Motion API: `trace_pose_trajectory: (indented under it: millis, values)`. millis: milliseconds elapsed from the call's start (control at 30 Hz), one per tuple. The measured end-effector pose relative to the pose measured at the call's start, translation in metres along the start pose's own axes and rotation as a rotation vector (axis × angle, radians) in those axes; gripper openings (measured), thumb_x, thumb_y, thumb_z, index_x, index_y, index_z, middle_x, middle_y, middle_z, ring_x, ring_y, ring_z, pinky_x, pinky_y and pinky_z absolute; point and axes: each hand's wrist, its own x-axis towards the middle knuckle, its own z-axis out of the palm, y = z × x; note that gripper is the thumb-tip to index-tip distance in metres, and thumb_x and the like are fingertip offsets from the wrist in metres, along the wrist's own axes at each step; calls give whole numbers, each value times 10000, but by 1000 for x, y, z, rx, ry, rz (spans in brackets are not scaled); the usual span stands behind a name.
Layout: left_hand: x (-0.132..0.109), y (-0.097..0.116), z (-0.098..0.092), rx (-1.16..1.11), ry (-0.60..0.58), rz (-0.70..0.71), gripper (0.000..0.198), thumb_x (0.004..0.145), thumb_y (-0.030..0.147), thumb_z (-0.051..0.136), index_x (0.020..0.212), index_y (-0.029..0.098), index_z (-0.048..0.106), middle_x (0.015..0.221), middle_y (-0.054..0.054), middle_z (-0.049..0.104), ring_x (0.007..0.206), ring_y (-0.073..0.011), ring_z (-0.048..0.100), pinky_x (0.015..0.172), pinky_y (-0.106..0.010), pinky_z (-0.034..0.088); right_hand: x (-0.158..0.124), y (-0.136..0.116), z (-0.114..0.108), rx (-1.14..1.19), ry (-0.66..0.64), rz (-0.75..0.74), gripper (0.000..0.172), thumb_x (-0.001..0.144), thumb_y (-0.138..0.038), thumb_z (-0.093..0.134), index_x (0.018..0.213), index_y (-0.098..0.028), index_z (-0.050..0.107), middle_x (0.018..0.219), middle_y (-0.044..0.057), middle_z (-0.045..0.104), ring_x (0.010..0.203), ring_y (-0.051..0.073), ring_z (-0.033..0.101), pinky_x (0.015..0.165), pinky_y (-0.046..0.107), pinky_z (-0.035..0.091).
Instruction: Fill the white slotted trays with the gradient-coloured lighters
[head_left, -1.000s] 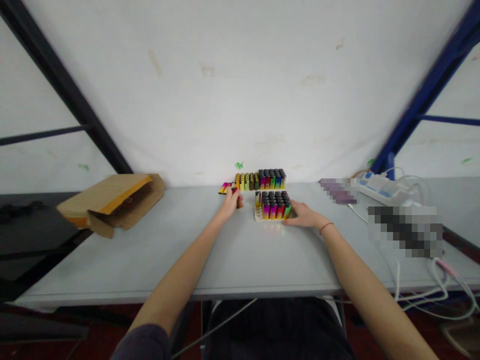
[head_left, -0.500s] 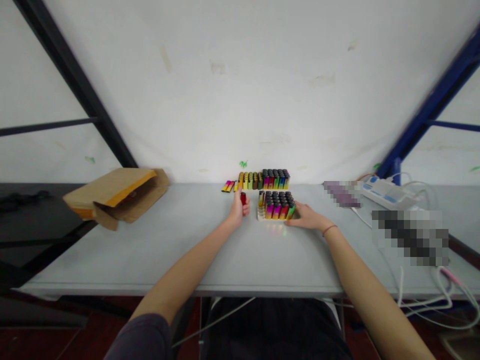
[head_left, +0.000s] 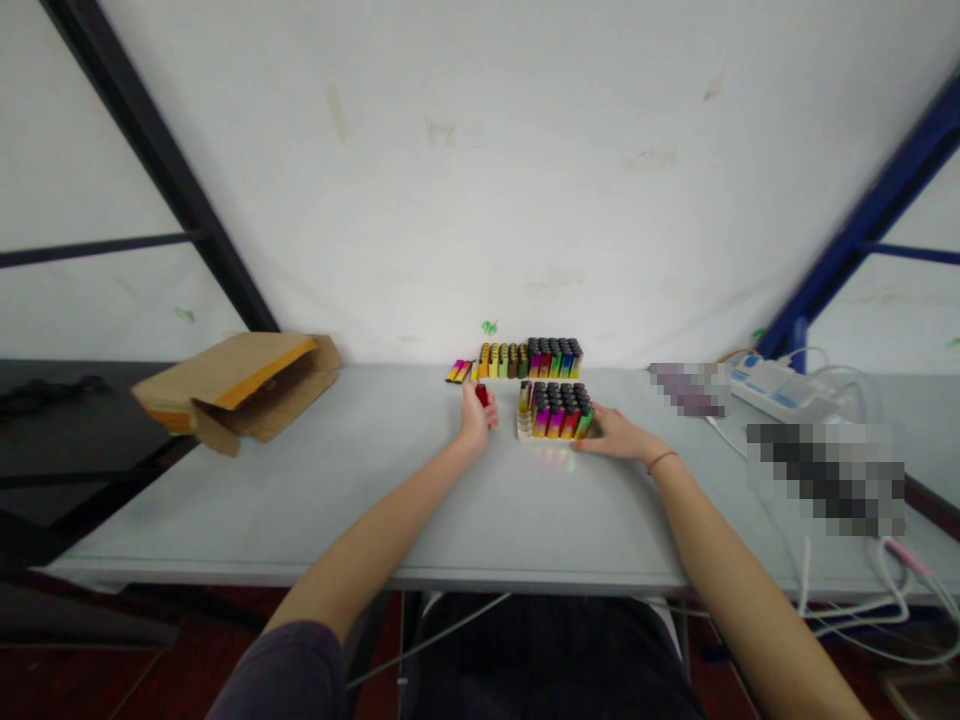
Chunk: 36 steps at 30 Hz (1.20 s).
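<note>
A red lighter (head_left: 482, 393) is in my left hand (head_left: 475, 418), which is closed around it just left of the lighter tray. My right hand (head_left: 613, 436) grips the tray's right end, thumb at the near corner and fingers along the side. The white tray (head_left: 524, 426) holds upright lighters (head_left: 561, 412) in pink, red and green with black tops. A single yellowish lighter (head_left: 524, 396) stands in its left column, where other slots in front show bare. Behind it, near the wall, are a block of black-topped lighters (head_left: 554, 358) and a yellow-green group of lighters (head_left: 503, 360).
A few loose lighters (head_left: 459, 371) lie left of the rear group. An open cardboard box (head_left: 240, 385) is on the table's left. To the right are a blurred-out purple item (head_left: 686, 388), a power strip (head_left: 776, 390) and white cables (head_left: 892, 590). The wall (head_left: 480, 180) rises behind.
My left thumb, raised before, has come down toward the lighter, which now leans a little more to the left. My right hand stays at the tray. The camera view has shifted slightly.
</note>
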Motion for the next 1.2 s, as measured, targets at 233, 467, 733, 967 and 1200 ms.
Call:
trace_pose_trajectory:
  millis: [233,467,733,967,1200]
  values:
    - [4,2,-1,-9,-12,-57,466,906,546,342,565,230,329,358,88,195,296,-69,161,332,-192,111,0,0,1,22,19,-1,702,716,-492,729,1339,-213,568,1407,126,590,1286,362,549,1122,551,377]
    - [5,2,-4,-21,-10,-49,426,925,468,280,574,231,320,376,83,186,283,-75,173,339,-203,120,0,-1,0,26,19,2,697,711,-494,736,1333,-226,576,1403,118,595,1287,365,548,1130,548,370]
    - [9,-5,-1,75,-51,81,394,877,603,449,784,219,444,490,80,430,376,-80,396,410,-192,345,0,0,1,16,17,-10,671,714,-478,737,1318,-231,581,1393,111,601,1274,356,556,1125,549,368]
    - [6,-15,0,355,-93,450,147,842,309,645,920,200,586,974,-39,654,917,-145,635,775,-227,511,1,0,0,4,-5,-3,699,728,-493,724,1345,-206,558,1407,125,587,1275,353,555,1117,528,381]
    - [12,-20,-8,587,-249,531,215,785,257,706,992,199,702,1013,-55,707,917,-178,626,800,-262,476,1,0,0,14,-1,16,721,719,-499,735,1351,-205,550,1405,132,590,1287,363,545,1120,535,378]
